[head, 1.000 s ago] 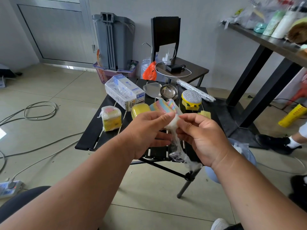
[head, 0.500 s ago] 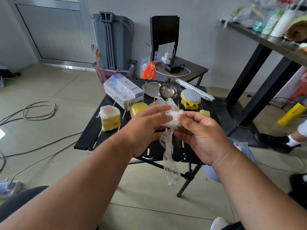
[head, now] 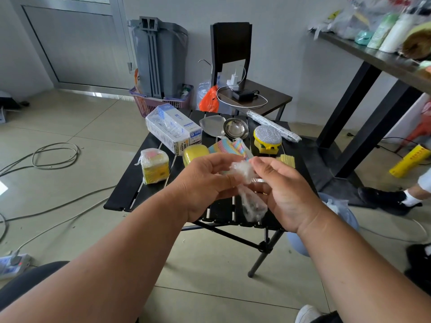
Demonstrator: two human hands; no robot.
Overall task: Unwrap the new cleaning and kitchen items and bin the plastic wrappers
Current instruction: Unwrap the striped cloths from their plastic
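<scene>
Clear plastic wrapper (head: 242, 173) now balled tighter above the black table (head: 130, 190), its hanging tail shortened, pinched between curled fingers of left hand (head: 205, 183) and right hand (head: 282, 190)

Hardly any readable text: only digits resembling "968" on a small blue label at the near end face of the white and blue carton (head: 173, 128), lying near the far left corner of the black slatted table (head: 130, 183). Rows of small dark print below that label and along the carton's long blue side, too small and blurred to make out. Faint markings also along the yellow object (head: 410, 160) on the floor at right and on the bottles (head: 394, 31) on the shelf at top right, none legible.
</scene>
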